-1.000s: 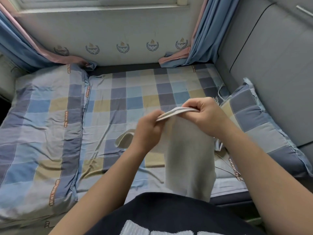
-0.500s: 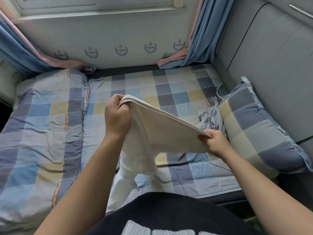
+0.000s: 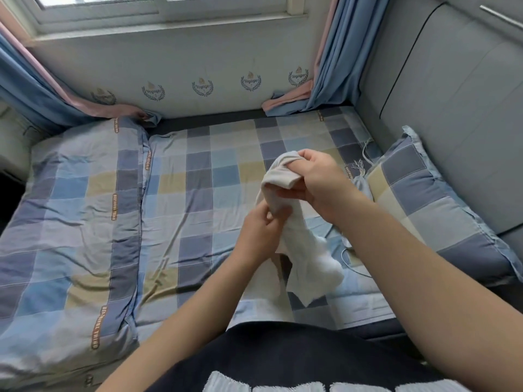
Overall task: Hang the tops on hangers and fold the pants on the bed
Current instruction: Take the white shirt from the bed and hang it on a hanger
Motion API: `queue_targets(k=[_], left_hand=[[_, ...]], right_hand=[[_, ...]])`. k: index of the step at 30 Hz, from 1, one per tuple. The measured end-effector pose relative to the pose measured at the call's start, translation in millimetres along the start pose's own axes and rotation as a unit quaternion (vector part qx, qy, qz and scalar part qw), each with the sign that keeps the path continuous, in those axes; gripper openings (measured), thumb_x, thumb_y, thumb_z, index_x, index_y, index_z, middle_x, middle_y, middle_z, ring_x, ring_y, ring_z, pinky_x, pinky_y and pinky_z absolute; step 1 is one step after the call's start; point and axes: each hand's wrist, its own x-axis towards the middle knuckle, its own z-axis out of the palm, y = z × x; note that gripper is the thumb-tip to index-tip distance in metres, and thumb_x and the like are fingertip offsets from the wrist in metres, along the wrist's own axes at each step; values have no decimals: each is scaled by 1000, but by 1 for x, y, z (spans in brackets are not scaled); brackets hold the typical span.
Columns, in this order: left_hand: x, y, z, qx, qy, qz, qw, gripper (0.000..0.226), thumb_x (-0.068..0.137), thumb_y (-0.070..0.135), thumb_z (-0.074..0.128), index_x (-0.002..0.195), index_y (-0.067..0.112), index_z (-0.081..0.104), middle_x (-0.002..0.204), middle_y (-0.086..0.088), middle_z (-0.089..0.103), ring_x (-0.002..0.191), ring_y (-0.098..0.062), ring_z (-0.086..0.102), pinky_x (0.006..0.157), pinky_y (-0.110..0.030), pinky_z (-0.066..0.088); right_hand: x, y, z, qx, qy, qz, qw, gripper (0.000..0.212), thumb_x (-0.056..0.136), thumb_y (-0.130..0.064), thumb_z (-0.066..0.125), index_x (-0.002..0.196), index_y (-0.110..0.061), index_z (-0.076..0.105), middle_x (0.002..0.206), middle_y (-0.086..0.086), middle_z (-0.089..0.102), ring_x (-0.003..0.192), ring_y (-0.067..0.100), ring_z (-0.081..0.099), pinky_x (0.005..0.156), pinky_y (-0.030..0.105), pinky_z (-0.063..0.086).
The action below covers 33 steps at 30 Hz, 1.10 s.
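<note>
Over the middle of the bed (image 3: 223, 176), held clear of the sheet: a white garment (image 3: 304, 244), gripped at two spots. Right fingers (image 3: 307, 159) curled tight over its bunched top end, thumb pressing from below, the right hand (image 3: 325, 182) closed firmly on cloth. Just beneath and nearer the body, left fingers (image 3: 270, 220) bent and pinching a fold of the same cloth, the left hand (image 3: 259, 234) closed on it too. Both hands close together, nearly meeting through the fabric. From the grip downward, hanging loose in two flaps, lower ends reaching toward the near edge of the mattress and a dark shirt (image 3: 283, 357) with white print. Top or pants: impossible to tell.

Behind the right wrist, lying on the sheet against a checked pillow (image 3: 424, 199), a grey-blue garment (image 3: 360, 185) with a frayed drawstring. At far left, a folded quilt (image 3: 70, 222) in the same blue, yellow and grey checks. Along the back, a wall (image 3: 198, 58) printed with small crests beneath a window (image 3: 169, 7), blue and pink curtains (image 3: 325, 66) pooling at both corners. To the right, a grey padded panel (image 3: 452, 94).
</note>
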Motion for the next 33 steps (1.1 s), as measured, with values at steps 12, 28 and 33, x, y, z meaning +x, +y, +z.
queue_targets(k=[12, 28, 33], left_hand=[[10, 63, -6, -203, 96, -17, 974, 30, 95, 42, 58, 82, 17, 66, 72, -5, 69, 78, -27, 71, 76, -60, 59], [-3, 73, 0, -210, 119, -18, 970, 30, 100, 28, 62, 74, 17, 71, 69, 0, 74, 73, -14, 73, 70, -33, 62], [5, 71, -9, -245, 165, 14, 955, 30, 101, 31, 61, 76, 17, 71, 66, 5, 72, 69, -8, 72, 65, -23, 58]], right_hand=[[-32, 81, -44, -143, -26, -9, 989, 56, 77, -38, 82, 124, -24, 55, 122, -1, 67, 117, 20, 63, 97, 36, 52], [-12, 111, -39, -327, 205, -52, 921, 14, 83, -12, 46, 70, -16, 47, 62, 2, 55, 63, 28, 52, 54, 38, 41], [-6, 141, -68, -362, 151, 85, 916, 11, 79, -16, 49, 68, -16, 50, 68, 6, 58, 72, 33, 53, 62, 39, 45]])
